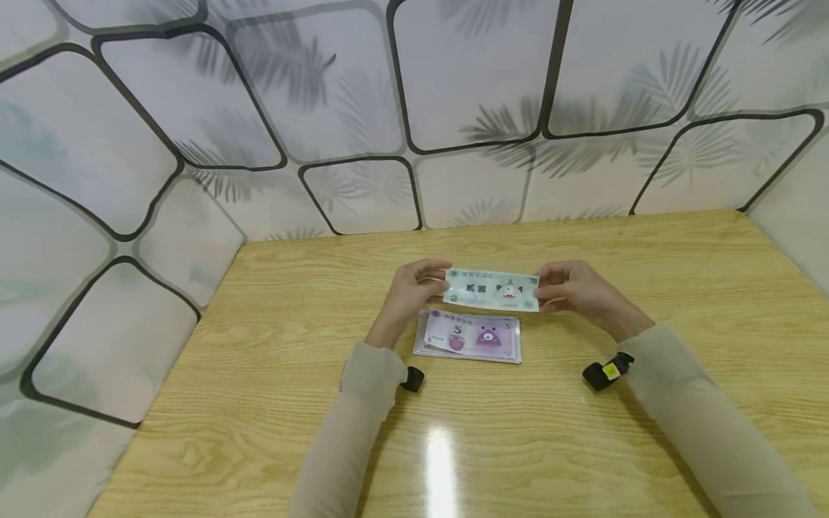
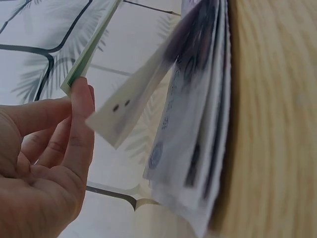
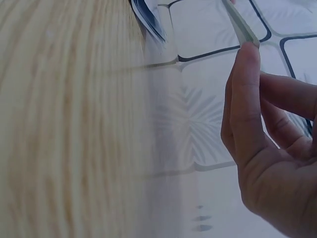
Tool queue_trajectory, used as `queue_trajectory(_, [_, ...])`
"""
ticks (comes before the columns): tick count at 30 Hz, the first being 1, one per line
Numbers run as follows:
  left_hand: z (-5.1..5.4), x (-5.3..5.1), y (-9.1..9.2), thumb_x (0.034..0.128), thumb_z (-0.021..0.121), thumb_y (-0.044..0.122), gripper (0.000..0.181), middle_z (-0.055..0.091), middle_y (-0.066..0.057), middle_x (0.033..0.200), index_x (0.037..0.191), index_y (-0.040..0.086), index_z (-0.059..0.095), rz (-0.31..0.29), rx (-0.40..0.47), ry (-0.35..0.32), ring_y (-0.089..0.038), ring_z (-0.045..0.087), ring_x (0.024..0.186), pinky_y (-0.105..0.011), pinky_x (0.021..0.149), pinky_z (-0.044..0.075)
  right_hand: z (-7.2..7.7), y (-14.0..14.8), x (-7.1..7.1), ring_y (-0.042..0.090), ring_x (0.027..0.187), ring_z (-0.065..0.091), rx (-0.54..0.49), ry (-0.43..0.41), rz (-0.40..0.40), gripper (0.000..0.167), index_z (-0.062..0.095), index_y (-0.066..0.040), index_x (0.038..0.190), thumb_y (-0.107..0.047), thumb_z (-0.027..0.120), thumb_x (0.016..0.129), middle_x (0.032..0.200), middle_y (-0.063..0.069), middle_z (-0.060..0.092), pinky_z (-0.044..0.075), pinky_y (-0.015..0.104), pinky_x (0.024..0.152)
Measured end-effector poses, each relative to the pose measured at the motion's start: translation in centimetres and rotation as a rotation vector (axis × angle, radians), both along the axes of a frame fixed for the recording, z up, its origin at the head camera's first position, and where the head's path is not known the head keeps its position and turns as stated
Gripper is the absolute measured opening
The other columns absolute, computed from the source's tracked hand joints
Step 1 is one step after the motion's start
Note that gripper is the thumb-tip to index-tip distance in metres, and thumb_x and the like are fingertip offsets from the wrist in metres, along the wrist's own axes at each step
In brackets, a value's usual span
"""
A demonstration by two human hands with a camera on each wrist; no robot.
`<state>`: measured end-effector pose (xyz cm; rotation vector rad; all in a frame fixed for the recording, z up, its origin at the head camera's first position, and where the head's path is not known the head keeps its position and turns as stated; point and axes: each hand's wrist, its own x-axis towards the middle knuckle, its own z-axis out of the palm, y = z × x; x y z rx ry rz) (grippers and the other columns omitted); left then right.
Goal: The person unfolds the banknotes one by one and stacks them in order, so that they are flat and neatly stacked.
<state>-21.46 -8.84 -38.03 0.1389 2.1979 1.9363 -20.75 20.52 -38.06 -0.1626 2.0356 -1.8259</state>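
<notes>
A pale green play banknote (image 1: 490,291) marked 2, with a cartoon monster on it, is stretched out between the two hands. My left hand (image 1: 414,291) pinches its left end between thumb and fingers; my right hand (image 1: 573,289) pinches the right end. Just in front of it on the table lies a stack of purple play banknotes (image 1: 471,337) marked 5. In the left wrist view the top purple note (image 2: 131,106) lifts at one end away from the stack (image 2: 198,124). The green note appears edge-on (image 3: 241,25) in the right wrist view.
The wooden table (image 1: 272,432) runs back to a wall (image 1: 473,72) patterned with dark outlines and leaves. Another wall panel (image 1: 110,302) borders the left side. Black wrist cameras (image 1: 602,373) sit at both cuffs, close to the tabletop.
</notes>
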Motion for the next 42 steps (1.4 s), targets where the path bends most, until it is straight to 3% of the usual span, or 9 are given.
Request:
queue_trajectory(10, [0.1, 0.4, -0.8, 0.0936, 0.066, -0.009, 0.036, 0.067, -0.015, 0.109, 0.13, -0.006, 0.063, -0.038, -0.012, 0.009, -0.015, 0.064, 0.084, -0.03, 0.078, 0.062, 0.3, -0.5, 0.6, 0.015, 0.074, 0.065, 0.038, 0.047, 0.011, 0.006, 0.06, 0.005, 0.103, 0.008, 0.06, 0.097, 0.084, 0.005, 0.062, 0.063, 0.031, 0.074])
queue_trajectory(18, [0.2, 0.8, -1.1, 0.0939, 0.066, -0.009, 0.034, 0.066, -0.014, 0.106, 0.128, -0.006, 0.064, -0.045, -0.052, 0.026, -0.018, 0.064, 0.086, -0.031, 0.077, 0.062, 0.6, -1.0, 1.0, 0.016, 0.071, 0.066, 0.101, 0.094, 0.003, 0.012, 0.059, 0.01, 0.106, 0.005, 0.063, 0.096, 0.084, 0.008, 0.062, 0.063, 0.033, 0.071])
queue_trajectory(27, [0.4, 1.4, -1.6, 0.092, 0.067, -0.011, 0.032, 0.065, -0.013, 0.1, 0.123, -0.006, 0.066, -0.051, -0.082, 0.028, -0.016, 0.063, 0.08, -0.03, 0.075, 0.062, 0.8, -1.5, 1.3, 0.018, 0.073, 0.067, 0.148, 0.078, 0.066, 0.024, 0.054, 0.017, 0.114, 0.006, 0.063, 0.095, 0.089, 0.011, 0.062, 0.064, 0.034, 0.071])
queue_trajectory(37, [0.6, 1.8, -2.5, 0.0922, 0.067, -0.01, 0.03, 0.063, -0.014, 0.099, 0.122, -0.008, 0.066, -0.117, -0.132, 0.054, -0.017, 0.064, 0.075, -0.033, 0.071, 0.063, 0.5, -1.6, 1.4, 0.02, 0.07, 0.066, 0.108, 0.065, 0.137, 0.029, 0.052, 0.018, 0.118, 0.007, 0.064, 0.093, 0.088, 0.012, 0.061, 0.064, 0.035, 0.066])
queue_trajectory(42, [0.5, 2.1, -2.8, 0.0923, 0.067, -0.008, 0.03, 0.063, -0.016, 0.103, 0.122, -0.007, 0.066, -0.137, -0.169, 0.014, -0.02, 0.065, 0.075, -0.036, 0.07, 0.063, 0.2, -1.8, 1.5, 0.02, 0.069, 0.067, 0.09, 0.056, 0.183, 0.029, 0.052, 0.018, 0.116, 0.008, 0.064, 0.091, 0.084, 0.012, 0.063, 0.064, 0.036, 0.067])
